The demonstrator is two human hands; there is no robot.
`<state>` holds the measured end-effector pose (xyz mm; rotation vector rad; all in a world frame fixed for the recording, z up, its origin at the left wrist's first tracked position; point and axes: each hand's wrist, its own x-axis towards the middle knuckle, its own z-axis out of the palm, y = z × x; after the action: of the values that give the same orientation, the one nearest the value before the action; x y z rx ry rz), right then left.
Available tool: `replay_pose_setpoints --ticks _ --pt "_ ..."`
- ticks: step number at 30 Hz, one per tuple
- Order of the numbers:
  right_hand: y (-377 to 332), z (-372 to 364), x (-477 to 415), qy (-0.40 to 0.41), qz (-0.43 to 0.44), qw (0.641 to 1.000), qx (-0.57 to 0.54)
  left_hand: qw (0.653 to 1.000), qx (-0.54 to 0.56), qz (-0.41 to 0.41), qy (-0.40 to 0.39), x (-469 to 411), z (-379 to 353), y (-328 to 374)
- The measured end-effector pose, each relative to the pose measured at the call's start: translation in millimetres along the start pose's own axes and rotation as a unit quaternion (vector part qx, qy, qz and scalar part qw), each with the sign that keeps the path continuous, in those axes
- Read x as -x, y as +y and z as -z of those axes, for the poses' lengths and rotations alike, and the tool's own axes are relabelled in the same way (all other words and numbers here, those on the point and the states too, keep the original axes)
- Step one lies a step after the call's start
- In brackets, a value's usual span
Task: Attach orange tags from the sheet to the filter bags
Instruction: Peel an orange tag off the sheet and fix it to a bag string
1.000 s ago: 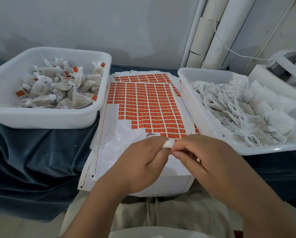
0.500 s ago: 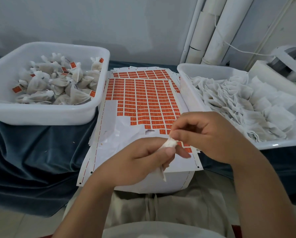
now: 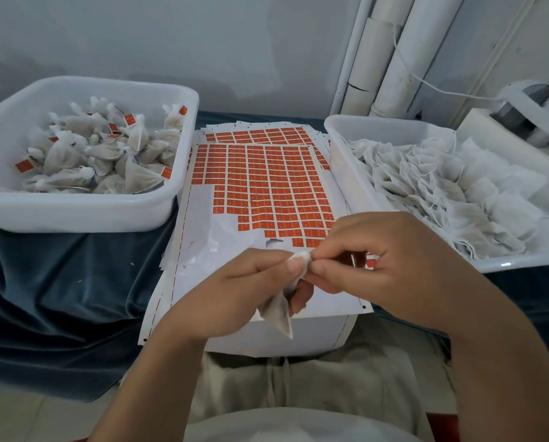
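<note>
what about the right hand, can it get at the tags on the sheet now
Probably yes: the right hand is just above the nearest tags, nothing between, though it pinches the bag.

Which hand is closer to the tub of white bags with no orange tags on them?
Right. The right hand is close beside that tub, by its front wall. The left hand is further left, over the tag sheet, gripping the filter bag.

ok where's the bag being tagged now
Head view, low centre: filter bag hangs pinched between left hand and right hand, over the near end of the tag sheet.
</note>
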<state>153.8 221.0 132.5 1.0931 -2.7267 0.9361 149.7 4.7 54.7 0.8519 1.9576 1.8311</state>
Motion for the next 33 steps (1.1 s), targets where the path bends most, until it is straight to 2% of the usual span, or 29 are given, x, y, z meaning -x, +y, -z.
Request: replay_pose_setpoints --ticks 3,7,9,10,12,14,15,16,19,21,23,27,33 --pt "0 0 -3 -0.007 -0.005 0.999 0.043 1.0 -0.011 0.0 -0.024 1 4 0" --pt "5 -9 0 0.043 -0.032 0.999 -0.008 0.997 0.063 0.024 -0.037 0 7 -8" --pt "9 -13 1 0.037 -0.049 0.995 -0.077 0.994 0.102 0.015 -0.032 -2 7 -12" --pt "11 -14 0 -0.001 -0.06 0.987 -0.146 0.992 0.123 0.005 -0.027 -3 7 -14" --pt "12 -17 -2 -0.07 -0.102 0.943 -0.308 0.987 0.157 -0.012 -0.014 -5 7 -16" --pt "12 -22 -6 -0.063 -0.17 0.888 -0.422 0.982 0.184 -0.029 -0.005 -6 5 -18" --pt "12 -24 -7 -0.046 -0.189 0.878 -0.437 0.978 0.206 -0.038 -0.009 -6 3 -18" --pt "13 -25 -8 -0.028 -0.188 0.891 -0.412 0.972 0.231 -0.047 -0.019 -7 1 -18" --pt "7 -25 -7 0.029 -0.125 0.966 -0.225 0.955 0.287 -0.058 -0.047 -8 -4 -17" --pt "1 -24 -6 0.065 -0.083 0.987 -0.124 0.948 0.307 -0.067 -0.054 -9 -6 -16" --pt "-5 -26 -6 0.08 -0.057 0.992 -0.075 0.942 0.321 -0.081 -0.06 -8 -7 -15" --pt "-6 -27 -3 0.075 -0.069 0.99 -0.1 0.932 0.341 -0.094 -0.076 -9 -8 -14" --pt "-7 -27 -1 0.082 -0.069 0.989 -0.102 0.948 0.306 -0.066 -0.058 -8 -7 -14"
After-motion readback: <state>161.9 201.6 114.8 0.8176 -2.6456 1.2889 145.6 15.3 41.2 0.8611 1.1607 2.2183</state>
